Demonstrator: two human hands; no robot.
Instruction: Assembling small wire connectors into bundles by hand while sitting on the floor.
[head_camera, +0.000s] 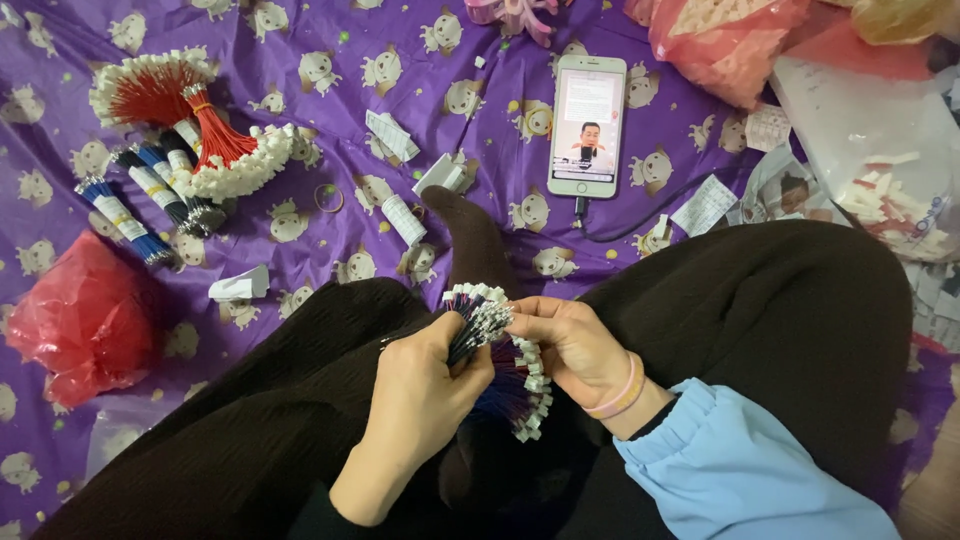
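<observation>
The left hand (425, 385) is gripping a thick bundle of dark blue wires tipped with small white plastic connectors (500, 355), its fingers curled closed around the wire stems so that the connector ends are fanning out and staying accessible. The right hand (570, 345), wearing a pink band at the wrist, is pinching the connector ends at the top of this bundle between thumb and fingertips, the other fingers half-curled behind it for support. The bundle is resting above the lap, over black trousers (760, 320). Beyond the bundle, on the purple patterned cloth (330, 130), a white smartphone (587, 125) is lying face-up. Up and left of the bundle, red wire bundles with white connectors (190, 125) and banded blue wire bundles (150, 195) are lying together; a red plastic bag (85, 315) is sitting left of the bundle.
</observation>
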